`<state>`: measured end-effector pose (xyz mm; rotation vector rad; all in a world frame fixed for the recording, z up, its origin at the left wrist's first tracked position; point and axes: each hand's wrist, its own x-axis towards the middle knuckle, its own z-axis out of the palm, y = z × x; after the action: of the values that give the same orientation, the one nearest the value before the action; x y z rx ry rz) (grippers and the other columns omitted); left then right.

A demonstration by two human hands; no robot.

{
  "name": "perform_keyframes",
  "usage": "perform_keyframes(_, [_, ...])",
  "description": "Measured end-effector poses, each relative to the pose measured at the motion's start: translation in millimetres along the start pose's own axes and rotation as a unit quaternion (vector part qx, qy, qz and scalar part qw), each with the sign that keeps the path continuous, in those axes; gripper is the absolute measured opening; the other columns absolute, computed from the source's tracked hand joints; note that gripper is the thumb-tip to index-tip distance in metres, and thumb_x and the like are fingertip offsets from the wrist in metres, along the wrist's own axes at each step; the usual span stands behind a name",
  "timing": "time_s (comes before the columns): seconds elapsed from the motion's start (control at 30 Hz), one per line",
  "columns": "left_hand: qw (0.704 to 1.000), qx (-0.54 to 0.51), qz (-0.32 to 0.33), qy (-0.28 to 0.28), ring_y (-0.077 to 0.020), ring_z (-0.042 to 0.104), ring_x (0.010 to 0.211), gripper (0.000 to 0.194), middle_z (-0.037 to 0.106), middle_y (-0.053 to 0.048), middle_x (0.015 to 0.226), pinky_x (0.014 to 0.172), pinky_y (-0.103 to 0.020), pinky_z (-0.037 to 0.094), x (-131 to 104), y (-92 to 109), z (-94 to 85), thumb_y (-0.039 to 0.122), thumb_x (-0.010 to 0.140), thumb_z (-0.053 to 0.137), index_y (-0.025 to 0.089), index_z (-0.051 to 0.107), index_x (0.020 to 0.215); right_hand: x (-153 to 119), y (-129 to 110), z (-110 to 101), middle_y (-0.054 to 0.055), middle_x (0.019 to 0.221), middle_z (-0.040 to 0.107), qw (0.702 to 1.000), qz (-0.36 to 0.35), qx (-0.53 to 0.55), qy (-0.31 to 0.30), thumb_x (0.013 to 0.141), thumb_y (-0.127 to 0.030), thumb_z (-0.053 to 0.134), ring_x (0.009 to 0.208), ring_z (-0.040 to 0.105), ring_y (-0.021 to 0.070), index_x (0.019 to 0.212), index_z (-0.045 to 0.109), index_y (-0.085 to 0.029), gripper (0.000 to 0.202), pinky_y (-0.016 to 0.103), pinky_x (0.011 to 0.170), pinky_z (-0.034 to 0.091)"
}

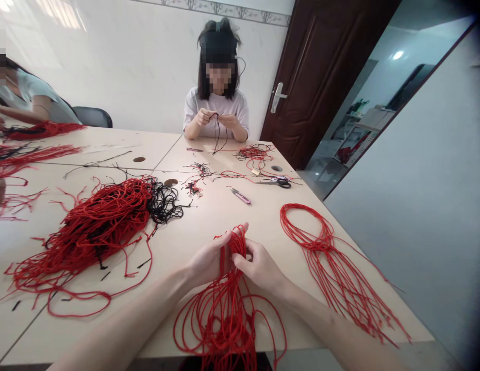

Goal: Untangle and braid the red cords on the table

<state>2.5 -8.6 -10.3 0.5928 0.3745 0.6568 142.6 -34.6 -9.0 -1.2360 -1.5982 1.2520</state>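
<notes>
A bundle of red cords (234, 288) hangs from both my hands at the front of the table, its loops spreading down over the near edge. My left hand (211, 257) is wrapped round the upper part of the bundle, with the looped ends showing above the fingers. My right hand (259, 263) pinches the same bundle from the right, thumb and fingers closed on it. To the right lies a second red cord bundle (320, 245), looped at its far end and fanned out toward the near corner.
On the left lies a big red cord pile (104, 221) with black cords (164, 201). Small snips (241, 196) and black scissors (280, 183) lie farther back. A person (216, 103) sits opposite holding dark cord; another person (31, 98) works at the left.
</notes>
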Motion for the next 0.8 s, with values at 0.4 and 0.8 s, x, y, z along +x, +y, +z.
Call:
perform_keyframes(0.4, [1.000,0.017,-0.009,0.022,-0.0202,0.056,0.099,0.048,0.057,-0.007,0.122,0.087,-0.030,0.039,-1,1,3.7,0.040,0.089,0.048,0.024,0.044,0.134,2,5,0,0.002,0.075,0.057,1.000,-0.011,0.009,-0.004,0.074,-0.018,0.053,0.063,0.051,0.0126,0.083,0.057,-0.013,0.012,0.023,0.056,0.041])
perform_keyframes(0.8, [0.997,0.060,0.036,0.013,-0.0204,0.054,0.105,0.033,0.062,-0.010,0.113,0.093,-0.031,0.037,-12,12,3.0,0.036,0.084,0.056,0.016,0.064,0.109,13,-18,-12,0.003,0.082,0.061,0.995,0.015,0.100,-0.019,0.071,-0.022,0.053,0.082,0.057,0.0170,0.084,0.058,-0.015,0.015,0.028,0.071,0.047])
